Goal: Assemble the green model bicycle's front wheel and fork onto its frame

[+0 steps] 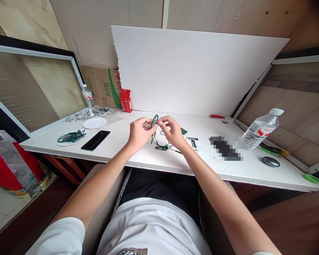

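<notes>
Above the white table, my left hand (140, 134) pinches a small green spoked wheel (154, 120), which stands nearly upright between the fingertips. A thin dark green piece (153, 137) hangs just below it; whether the two are joined I cannot tell. The fingers of my right hand (172, 131) are pressed together at the wheel's right side, and whatever they hold is too small to name. Under my hands lie green frame-like parts (162, 146), and a flat green piece (184, 131) rests beyond my right hand.
At the left are a plate of green parts (71, 137), a white plate (94, 123) and a phone (95, 140). A red box (126, 102) stands behind. On the right are a water bottle (263, 129), a dark oval object (271, 162) and a red-handled tool (217, 116).
</notes>
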{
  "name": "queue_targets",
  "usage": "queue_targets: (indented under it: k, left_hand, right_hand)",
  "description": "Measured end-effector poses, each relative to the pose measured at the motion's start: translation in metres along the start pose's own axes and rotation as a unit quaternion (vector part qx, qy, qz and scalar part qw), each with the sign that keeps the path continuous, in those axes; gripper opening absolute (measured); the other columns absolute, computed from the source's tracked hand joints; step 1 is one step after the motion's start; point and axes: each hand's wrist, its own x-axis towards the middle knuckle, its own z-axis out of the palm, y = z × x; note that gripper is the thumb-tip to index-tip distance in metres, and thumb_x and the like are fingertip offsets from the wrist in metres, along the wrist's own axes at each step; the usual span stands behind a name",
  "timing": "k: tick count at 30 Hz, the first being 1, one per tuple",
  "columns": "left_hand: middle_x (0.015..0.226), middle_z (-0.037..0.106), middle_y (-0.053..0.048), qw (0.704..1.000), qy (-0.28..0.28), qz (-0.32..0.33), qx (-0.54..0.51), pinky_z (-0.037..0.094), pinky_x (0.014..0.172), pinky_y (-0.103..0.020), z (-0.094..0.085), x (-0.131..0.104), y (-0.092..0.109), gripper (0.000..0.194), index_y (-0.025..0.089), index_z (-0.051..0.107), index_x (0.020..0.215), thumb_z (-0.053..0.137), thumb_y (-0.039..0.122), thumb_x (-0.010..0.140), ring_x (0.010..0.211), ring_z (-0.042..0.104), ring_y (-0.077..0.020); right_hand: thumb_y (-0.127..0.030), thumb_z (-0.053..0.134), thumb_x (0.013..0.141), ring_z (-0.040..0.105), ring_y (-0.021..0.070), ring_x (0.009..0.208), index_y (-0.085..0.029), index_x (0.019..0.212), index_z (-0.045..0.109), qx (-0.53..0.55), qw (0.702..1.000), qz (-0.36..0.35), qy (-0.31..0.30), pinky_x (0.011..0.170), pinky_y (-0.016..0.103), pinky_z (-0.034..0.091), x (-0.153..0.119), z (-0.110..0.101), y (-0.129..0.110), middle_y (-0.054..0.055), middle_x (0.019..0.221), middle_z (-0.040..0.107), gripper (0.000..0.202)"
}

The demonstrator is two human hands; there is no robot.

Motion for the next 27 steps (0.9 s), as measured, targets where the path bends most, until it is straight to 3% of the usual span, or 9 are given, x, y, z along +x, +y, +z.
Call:
queue_targets:
  k: [7,15,27]
  left_hand:
    - [0.083,0.081,-0.005,1.0,-0.007,-0.006,0.0,0.064,0.066,-0.03,0.0,0.0,-0.002,0.021,0.019,0.079,0.091,0.084,0.035,0.079,0.069,0.076,-0.0192]
    - [0.089,0.081,-0.007,0.999,-0.023,0.039,0.011,0.065,0.069,-0.031,0.001,-0.003,0.003,0.017,0.019,0.079,0.092,0.083,0.032,0.082,0.071,0.076,-0.0185]
    - [0.088,0.079,-0.006,0.997,-0.012,0.06,0.044,0.065,0.067,-0.031,-0.001,-0.005,0.008,0.017,0.019,0.078,0.093,0.082,0.033,0.083,0.07,0.074,-0.0182]
  right_hand:
    - [-0.058,0.061,0.102,0.066,0.0229,0.103,-0.026,0.1,0.072,-0.019,1.0,-0.011,0.011,0.086,0.039,0.055,0.0,-0.001,0.004,0.007,0.105,0.074,0.033]
    - [-0.065,0.06,0.1,0.069,0.0236,0.104,-0.025,0.096,0.07,0.021,1.0,0.02,0.008,0.087,0.04,0.057,0.003,-0.003,0.009,0.007,0.106,0.075,0.042]
    - [-0.05,0.05,0.109,0.062,0.0249,0.097,-0.027,0.098,0.064,-0.068,0.996,-0.056,0.026,0.085,0.044,0.053,-0.001,0.001,0.0,0.007,0.1,0.071,0.029]
